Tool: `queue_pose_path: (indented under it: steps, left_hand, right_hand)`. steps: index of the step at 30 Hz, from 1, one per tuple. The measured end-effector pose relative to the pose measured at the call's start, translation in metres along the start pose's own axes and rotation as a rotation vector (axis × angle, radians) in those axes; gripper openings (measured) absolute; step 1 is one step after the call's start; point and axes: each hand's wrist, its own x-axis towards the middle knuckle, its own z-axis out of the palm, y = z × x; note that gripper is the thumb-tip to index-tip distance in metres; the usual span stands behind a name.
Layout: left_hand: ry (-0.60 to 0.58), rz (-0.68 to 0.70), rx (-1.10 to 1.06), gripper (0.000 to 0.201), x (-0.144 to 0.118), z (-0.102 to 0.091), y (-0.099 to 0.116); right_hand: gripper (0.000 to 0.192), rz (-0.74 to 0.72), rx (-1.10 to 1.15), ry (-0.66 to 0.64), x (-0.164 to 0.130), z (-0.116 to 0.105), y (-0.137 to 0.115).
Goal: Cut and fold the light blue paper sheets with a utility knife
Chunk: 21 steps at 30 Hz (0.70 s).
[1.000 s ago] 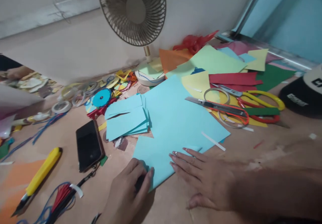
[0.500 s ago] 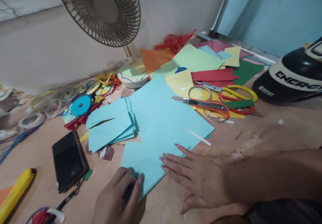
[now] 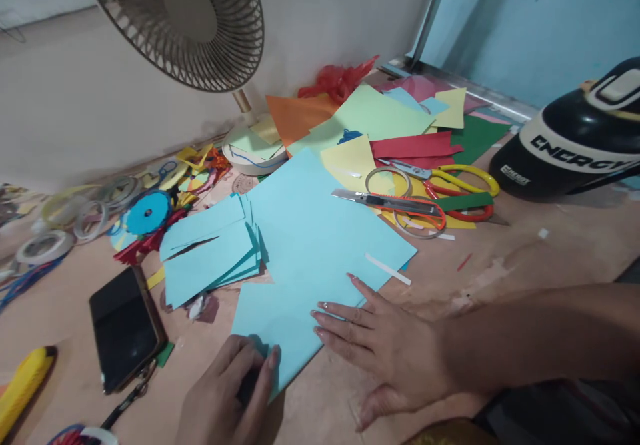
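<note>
A large light blue paper sheet (image 3: 310, 245) lies on the tan work surface. My right hand (image 3: 385, 348) rests flat on its near edge with fingers spread. My left hand (image 3: 227, 395) curls over the sheet's near corner, fingers bent with the corner under them. Just left of the sheet sits a stack of smaller light blue paper pieces (image 3: 210, 248). A thin white strip (image 3: 387, 269) lies on the sheet's right corner.
A black phone (image 3: 125, 328) lies at the left, with a yellow cutter (image 3: 23, 388) beyond it. An orange utility knife (image 3: 390, 203), yellow scissors (image 3: 460, 182) and coloured papers (image 3: 380, 118) lie behind. A fan (image 3: 190, 18) stands at the back, tape rolls (image 3: 75, 215) at the left, a black helmet (image 3: 575, 145) at the right.
The view has swung right and down, so everything has shifted left in the frame and the helmet has come into view. Both hands have stayed on the blue sheet's near edge.
</note>
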Motion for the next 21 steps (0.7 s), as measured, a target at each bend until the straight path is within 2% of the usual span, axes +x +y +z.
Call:
queue_pose_path:
  steps: [6, 15, 21]
  left_hand:
    - [-0.007, -0.006, 0.000, 0.030, -0.001, -0.001, 0.002]
    - [-0.003, -0.107, -0.019, 0.033, 0.005, -0.005, 0.020]
    - [-0.025, -0.142, -0.016, 0.032, 0.002, -0.006, 0.023]
  right_hand:
    - [0.078, -0.004, 0.038, 0.013, 0.000, 0.000, 0.002]
    - [0.081, -0.053, -0.012, 0.013, 0.000, 0.009, 0.006]
    - [0.080, -0.095, -0.081, 0.097, -0.002, 0.015, 0.008]
